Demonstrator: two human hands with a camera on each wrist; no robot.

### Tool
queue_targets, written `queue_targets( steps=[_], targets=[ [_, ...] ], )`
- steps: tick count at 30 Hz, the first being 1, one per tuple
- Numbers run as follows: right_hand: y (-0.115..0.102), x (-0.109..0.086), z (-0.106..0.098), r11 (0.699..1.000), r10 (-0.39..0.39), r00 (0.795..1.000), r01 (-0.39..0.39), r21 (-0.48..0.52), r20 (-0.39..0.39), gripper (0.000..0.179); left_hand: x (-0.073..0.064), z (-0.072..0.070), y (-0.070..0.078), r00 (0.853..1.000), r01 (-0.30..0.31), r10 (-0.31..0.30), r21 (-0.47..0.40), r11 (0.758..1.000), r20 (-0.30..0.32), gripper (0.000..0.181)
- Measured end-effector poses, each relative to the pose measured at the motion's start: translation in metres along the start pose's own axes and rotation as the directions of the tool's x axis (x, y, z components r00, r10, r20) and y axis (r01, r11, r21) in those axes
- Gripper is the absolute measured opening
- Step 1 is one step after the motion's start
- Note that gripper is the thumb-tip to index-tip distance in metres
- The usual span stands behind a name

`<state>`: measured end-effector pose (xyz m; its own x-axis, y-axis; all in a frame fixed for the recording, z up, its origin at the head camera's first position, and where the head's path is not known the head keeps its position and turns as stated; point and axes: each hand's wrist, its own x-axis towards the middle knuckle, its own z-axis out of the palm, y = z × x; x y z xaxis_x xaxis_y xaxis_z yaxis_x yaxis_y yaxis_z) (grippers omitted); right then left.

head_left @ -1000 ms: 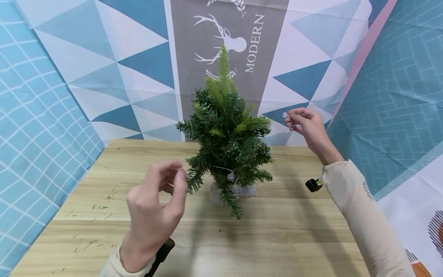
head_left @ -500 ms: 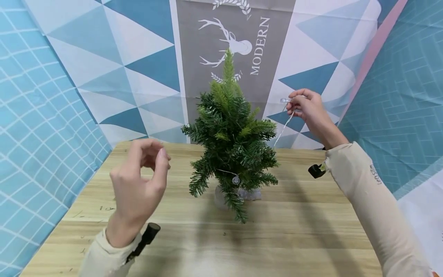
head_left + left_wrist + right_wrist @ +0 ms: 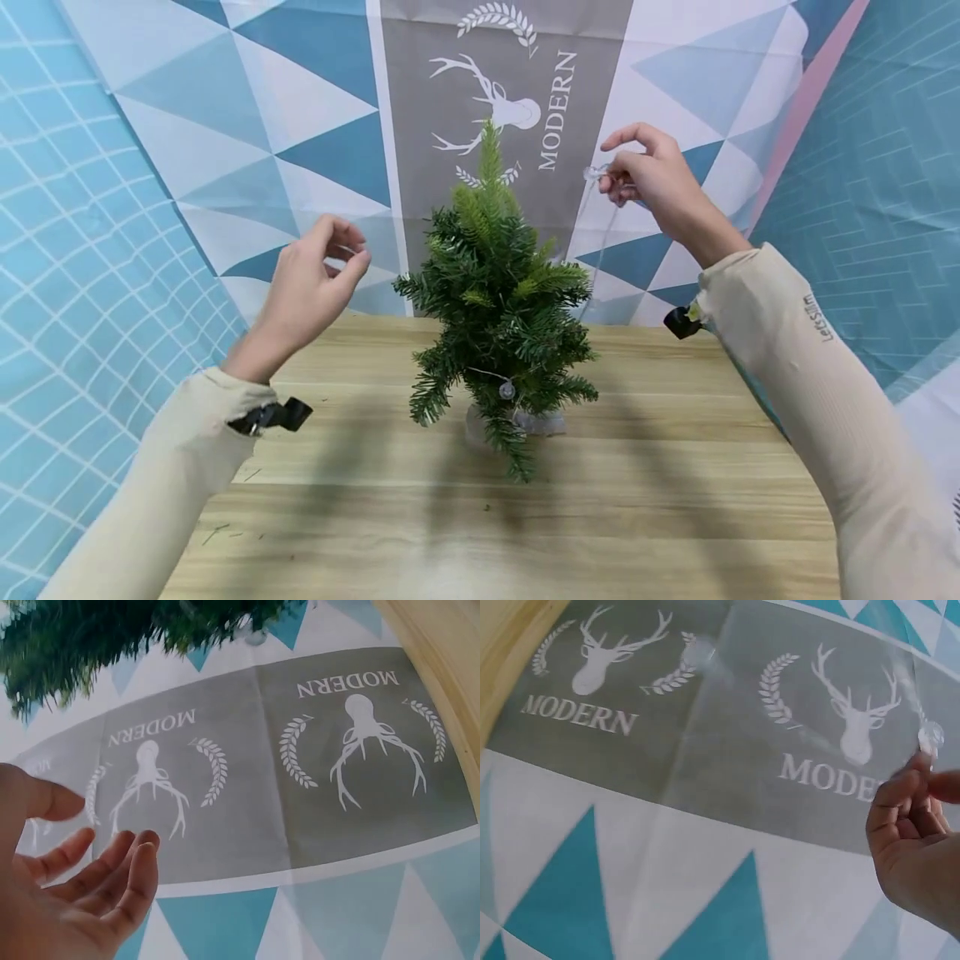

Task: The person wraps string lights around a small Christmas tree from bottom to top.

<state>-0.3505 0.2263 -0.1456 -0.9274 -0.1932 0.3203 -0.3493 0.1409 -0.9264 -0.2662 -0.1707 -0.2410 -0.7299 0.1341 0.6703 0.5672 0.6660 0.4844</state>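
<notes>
Right fingers: pinching the thin light string (image 3: 602, 242) right by a clear bulb (image 3: 592, 172), which pokes out past the fingertips.
Right hand (image 3: 651, 177): raised right of the treetop, off the branches; index finger arched above the pinch in the head view.
Held string: pale wire, drops from the right hand down to the tree's right side; runs out of sight by the branches.
Left fingers: released, loosely bent, thumb apart from fingertips, nothing gripped.
Left hand (image 3: 311, 275): up in the air left of the tree, not touching it; palm side and curved fingers show in left wrist view.
Tree (image 3: 498, 283): small green artificial one, upright on the table between the hands; tips lighter green near top.
Lower bulb (image 3: 507, 389): clear, hangs low on the tree's front, short wire above it.
Tree base: pale, partly hidden under low branches.
Sleeves: beige both arms, black device at each wrist; lettering on right sleeve (image 3: 810, 375).
Table (image 3: 420, 525): light wood grain, few loose green bits at front left.
Backdrop (image 3: 322, 158): blue-white triangles, gray band with deer head, laurels, "MODERN".
Side walls: blue, white grid lines on the left one.
</notes>
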Motion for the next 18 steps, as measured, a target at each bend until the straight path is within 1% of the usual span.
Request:
queue_targets(
  steps=[2, 4, 7, 9, 11, 13, 15, 18],
  targets=[
    [-0.008, 0.003, 0.003, 0.998, 0.003, 1.0, -0.002, -0.07, 0.017, 0.021, 0.011, -0.001, 0.001, 0.997, 0.02, -0.017, -0.039, 0.999, 0.07, 0.025],
    [-0.013, 0.007, 0.008, 0.989, -0.007, 0.999, 0.012, -0.148, 0.033, 0.024, 0.021, -0.002, 0.004, 0.991, 0.039, -0.028, -0.077, 0.996, 0.133, 0.029],
    [-0.019, 0.013, 0.016, 0.964, -0.035, 0.999, 0.044, -0.264, 0.039, 0.033, 0.037, -0.002, 0.009, 0.979, 0.032, -0.009, -0.107, 0.994, 0.204, 0.034],
    [-0.022, 0.017, 0.022, 0.945, -0.056, 0.998, 0.065, -0.322, 0.037, 0.04, 0.047, 0.0, 0.012, 0.974, 0.008, 0.016, -0.106, 0.994, 0.225, 0.034],
    [-0.024, 0.021, 0.03, 0.926, -0.084, 0.996, 0.094, -0.365, 0.042, 0.046, 0.058, 0.001, 0.014, 0.973, -0.025, 0.044, -0.091, 0.996, 0.225, 0.034],
    [-0.026, 0.025, 0.039, 0.909, -0.126, 0.991, 0.137, -0.394, 0.054, 0.047, 0.068, 0.002, 0.016, 0.972, -0.045, 0.061, -0.073, 0.996, 0.227, 0.034],
    [-0.028, 0.028, 0.047, 0.894, -0.171, 0.983, 0.184, -0.407, 0.069, 0.046, 0.079, 0.003, 0.018, 0.969, -0.047, 0.062, -0.069, 0.997, 0.238, 0.037],
    [-0.032, 0.029, 0.056, 0.881, -0.219, 0.971, 0.237, -0.409, 0.09, 0.043, 0.092, 0.004, 0.024, 0.962, -0.028, 0.051, -0.088, 0.996, 0.267, 0.043]
  ],
)
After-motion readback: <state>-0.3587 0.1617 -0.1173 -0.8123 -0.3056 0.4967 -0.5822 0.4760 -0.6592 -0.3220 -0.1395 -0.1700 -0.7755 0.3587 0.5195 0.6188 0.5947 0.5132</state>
